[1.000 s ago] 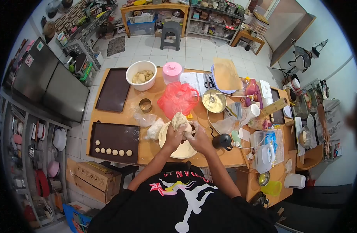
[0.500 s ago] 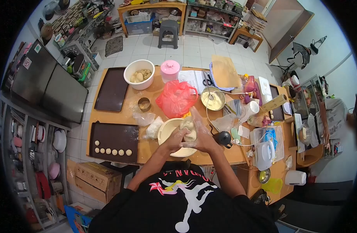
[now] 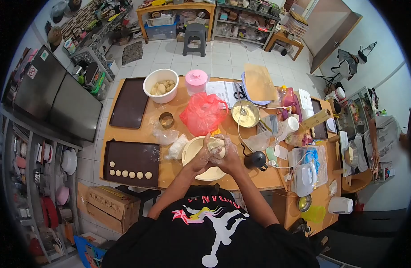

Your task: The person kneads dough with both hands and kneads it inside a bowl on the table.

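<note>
1. The bench (image 3: 270,181) spreads out in front of the person, its far edge towards 12 o'clock.
2. A dark tray (image 3: 129,152) lies at 9 o'clock from the hands, bearing a row of dough balls along its near side.
3. A red plastic bag (image 3: 203,114) sits at 11 to 12 o'clock, just beyond the hands.
4. The cream bowl (image 3: 186,154) stands beneath the hands, partly hidden.
5. The left hand (image 3: 199,161) curls around the dough from 8 o'clock; the right hand (image 3: 232,161) cups it from 4 o'clock.
6. The dough lump (image 3: 218,146) is held between them above the bowl, its exposed top towards 12 o'clock; fingers cover part, so I cannot tell its long axis.
7. Dough balls (image 3: 132,175), small and round.
</note>
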Available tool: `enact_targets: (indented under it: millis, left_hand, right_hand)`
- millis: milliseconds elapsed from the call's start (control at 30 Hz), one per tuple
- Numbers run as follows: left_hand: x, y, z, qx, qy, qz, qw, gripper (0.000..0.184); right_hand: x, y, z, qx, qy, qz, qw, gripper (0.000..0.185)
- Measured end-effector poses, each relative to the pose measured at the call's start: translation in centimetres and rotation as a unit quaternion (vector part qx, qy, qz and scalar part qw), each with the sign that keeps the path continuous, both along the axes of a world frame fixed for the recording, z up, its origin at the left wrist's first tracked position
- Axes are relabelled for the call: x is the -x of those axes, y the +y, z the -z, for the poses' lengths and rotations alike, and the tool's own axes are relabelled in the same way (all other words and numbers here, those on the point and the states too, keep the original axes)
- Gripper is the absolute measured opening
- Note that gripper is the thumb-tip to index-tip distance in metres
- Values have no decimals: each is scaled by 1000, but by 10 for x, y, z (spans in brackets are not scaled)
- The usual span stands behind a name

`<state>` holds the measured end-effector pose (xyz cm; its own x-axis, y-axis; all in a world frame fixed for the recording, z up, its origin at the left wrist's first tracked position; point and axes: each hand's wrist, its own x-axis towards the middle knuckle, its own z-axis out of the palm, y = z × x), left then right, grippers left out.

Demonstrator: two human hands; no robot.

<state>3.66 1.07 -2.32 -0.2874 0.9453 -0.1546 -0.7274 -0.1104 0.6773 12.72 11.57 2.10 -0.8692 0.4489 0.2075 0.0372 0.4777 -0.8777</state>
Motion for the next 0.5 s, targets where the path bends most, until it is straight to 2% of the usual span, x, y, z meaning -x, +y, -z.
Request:
enact_targets:
  millis: [33, 100, 200, 233, 267, 333, 367, 400, 467, 500]
  left_hand:
    - [2, -1, -5, -12, -22, 7, 1000, 88]
    - [7, -9, -17, -33, -66, 20, 997, 84]
    - [35, -23, -20, 72, 112, 72, 988, 73]
    - [34, -21, -17, 104, 231, -14, 967, 81]
    - [29, -19, -16, 80, 318, -74, 942, 83]
    - [17, -8, -23, 29, 478, -189, 857, 87]
    - [9, -1, -30, -7, 496, -198, 845, 86]
    - [1, 4, -42, -2, 563, -242, 790, 71]
    - [1, 7, -39, 5, 546, -298, 783, 49]
    - [3, 9, -36, 5, 532, -324, 782, 43]
  right_hand:
    - [0, 0, -1, 33, -6, 3, 999, 61]
    - [1, 0, 5, 250, 37, 26, 967, 51]
    - [3, 14, 17, 498, 58, 47, 864, 40]
    - [4, 18, 17, 566, 57, 51, 821, 38]
    - [3, 16, 18, 610, 55, 47, 789, 40]
    - [6, 0, -18, 693, 50, 38, 718, 50]
    - [3, 8, 11, 700, 87, -86, 704, 66]
    - [5, 3, 13, 671, 82, -71, 733, 70]
    - [14, -13, 17, 612, 72, -42, 786, 77]
    - [16, -17, 19, 571, 63, -25, 818, 72]
